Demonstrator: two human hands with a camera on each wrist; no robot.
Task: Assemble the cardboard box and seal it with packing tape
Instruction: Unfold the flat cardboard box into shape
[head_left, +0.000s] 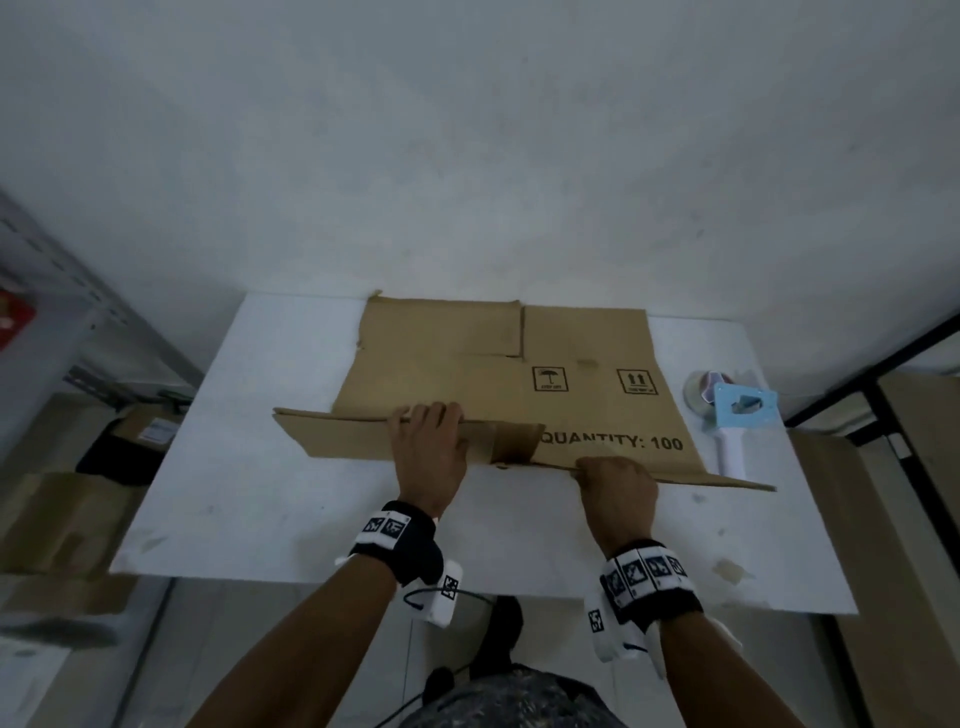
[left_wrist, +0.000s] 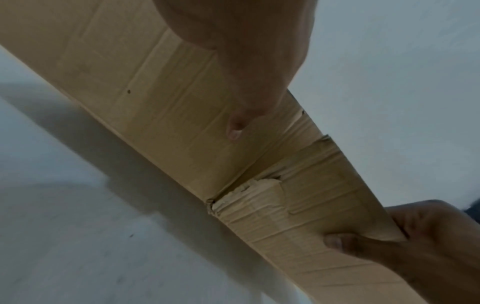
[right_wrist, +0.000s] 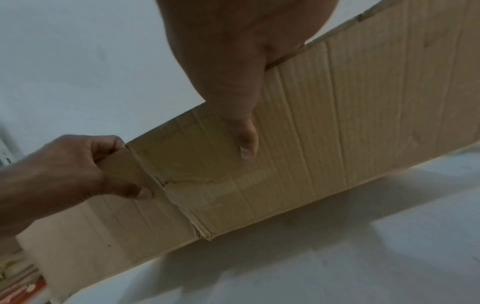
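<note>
A flattened brown cardboard box (head_left: 498, 374), printed "QUANTITY: 100", lies on the white table (head_left: 249, 499). Its near flaps are lifted off the table. My left hand (head_left: 428, 441) grips the top edge of the near left flap (head_left: 332, 434), fingers over the edge and thumb on the near face (left_wrist: 235, 127). My right hand (head_left: 615, 486) grips the near right flap's edge (head_left: 727, 480), thumb flat on the near face (right_wrist: 248, 144). A torn crease (left_wrist: 249, 191) separates the two flaps between the hands. A light blue tape dispenser (head_left: 735, 415) with a white handle lies at the table's right.
A white wall rises right behind the table. Cardboard boxes (head_left: 62, 519) and a grey metal shelf frame (head_left: 104, 332) stand at the left on the floor. More brown board (head_left: 893, 519) leans at the right beside a dark door frame.
</note>
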